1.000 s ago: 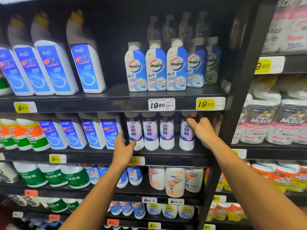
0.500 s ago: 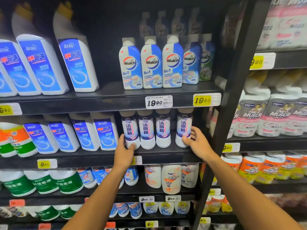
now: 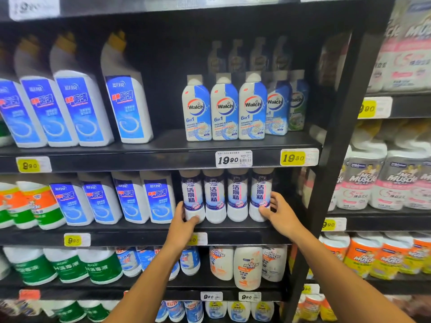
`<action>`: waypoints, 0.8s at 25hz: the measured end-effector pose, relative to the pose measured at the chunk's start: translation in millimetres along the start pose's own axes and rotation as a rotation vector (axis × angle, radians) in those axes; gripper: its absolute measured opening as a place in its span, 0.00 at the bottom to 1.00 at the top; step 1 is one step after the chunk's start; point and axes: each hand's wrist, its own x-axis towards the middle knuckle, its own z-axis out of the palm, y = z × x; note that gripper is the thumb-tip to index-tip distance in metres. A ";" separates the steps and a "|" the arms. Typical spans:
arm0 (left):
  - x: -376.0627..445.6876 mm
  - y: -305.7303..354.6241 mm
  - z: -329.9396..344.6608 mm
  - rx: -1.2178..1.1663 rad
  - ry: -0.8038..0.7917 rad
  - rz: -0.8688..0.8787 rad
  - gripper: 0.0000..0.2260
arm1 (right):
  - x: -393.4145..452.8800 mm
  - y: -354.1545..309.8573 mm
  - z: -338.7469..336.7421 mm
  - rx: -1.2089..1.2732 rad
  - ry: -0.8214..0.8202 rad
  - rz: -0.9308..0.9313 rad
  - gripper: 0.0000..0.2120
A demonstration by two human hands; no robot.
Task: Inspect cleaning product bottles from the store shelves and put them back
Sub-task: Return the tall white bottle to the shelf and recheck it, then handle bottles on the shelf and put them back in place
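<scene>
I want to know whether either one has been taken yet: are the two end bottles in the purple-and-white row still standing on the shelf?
Yes. The leftmost bottle and rightmost bottle stand upright on the shelf, level with their neighbours; the left hand and right hand hold their bases.

Price tags (image 3: 234, 159) along shelf edges (image 3: 130, 160)

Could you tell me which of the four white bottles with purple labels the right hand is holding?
The rightmost white purple-labelled bottle: the right hand grips its lower part, while the left hand holds the leftmost one.
</scene>
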 end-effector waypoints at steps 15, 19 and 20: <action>-82.0 38.1 -63.5 -0.136 0.081 0.007 0.06 | -54.4 -110.1 38.2 -0.161 -0.319 -0.192 0.07; -110.8 24.3 -85.3 -0.127 0.125 -0.008 0.06 | -66.3 -121.4 79.6 0.021 -0.440 -0.282 0.08; -116.4 19.0 -91.9 -0.128 0.138 -0.023 0.06 | -67.0 -123.5 91.8 0.038 -0.437 -0.310 0.08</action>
